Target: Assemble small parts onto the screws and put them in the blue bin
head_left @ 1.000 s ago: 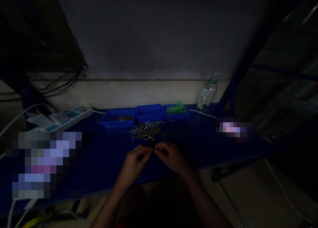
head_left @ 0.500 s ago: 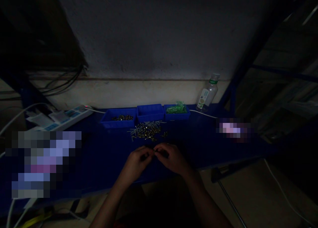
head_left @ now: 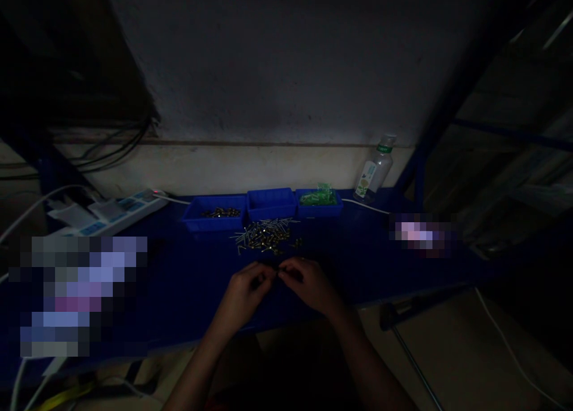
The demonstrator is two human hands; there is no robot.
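In the head view, my left hand (head_left: 244, 287) and right hand (head_left: 310, 284) are both narrowed to a pinch, fingertips nearly meeting at a small piece (head_left: 277, 272) too dark to make out. It is between my hands, on my side of the screw pile (head_left: 265, 236); beyond stand three blue bins (head_left: 271, 211).

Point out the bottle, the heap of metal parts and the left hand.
Bottle (head_left: 378, 170), head view: body beside the label.
Heap of metal parts (head_left: 267, 235), head view: its middle.
Left hand (head_left: 243, 287), head view: back of the hand.
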